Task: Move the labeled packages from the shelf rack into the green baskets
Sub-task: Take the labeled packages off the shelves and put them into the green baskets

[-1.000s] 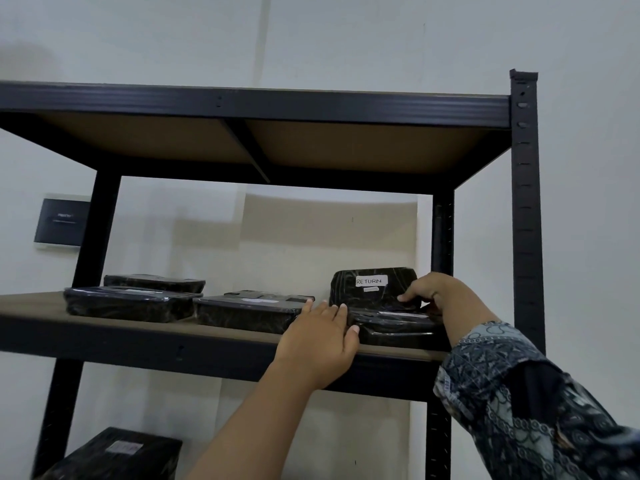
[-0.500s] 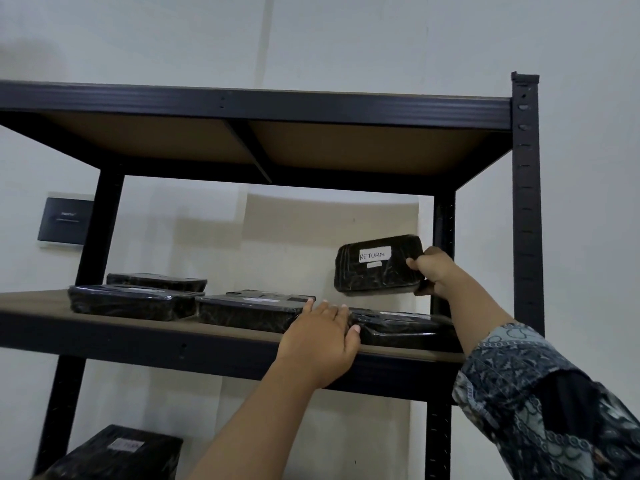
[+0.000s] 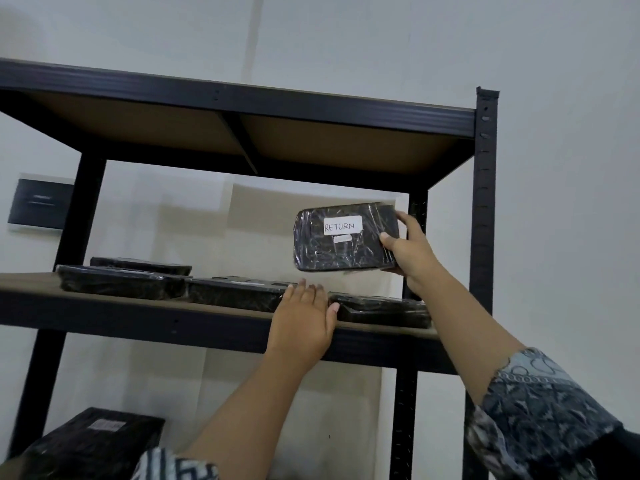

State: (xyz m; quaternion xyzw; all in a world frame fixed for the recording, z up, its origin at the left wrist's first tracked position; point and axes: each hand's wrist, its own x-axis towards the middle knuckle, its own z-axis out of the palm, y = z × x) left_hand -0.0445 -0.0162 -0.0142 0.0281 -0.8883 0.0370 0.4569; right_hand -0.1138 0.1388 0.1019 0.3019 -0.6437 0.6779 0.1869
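Note:
My right hand [image 3: 412,252] grips the right end of a black wrapped package [image 3: 343,244] with a white label reading RETURN, holding it in the air above the middle shelf [image 3: 138,306], label facing me. My left hand [image 3: 303,320] rests flat on the shelf's front edge, fingers together, between two black packages: one [image 3: 235,294] to its left and one [image 3: 384,310] to its right. Two more black packages [image 3: 117,284] lie further left on the same shelf. No green basket is in view.
The rack has dark metal posts [image 3: 483,202] and an upper shelf [image 3: 242,98] close overhead. A larger black package [image 3: 93,441] with a label lies on the level below at the lower left. A dark wall panel [image 3: 40,206] hangs behind the rack on the left.
My right hand has lifted the RETURN package off the package beneath it and raised it toward me. My left hand has stayed on the shelf edge.

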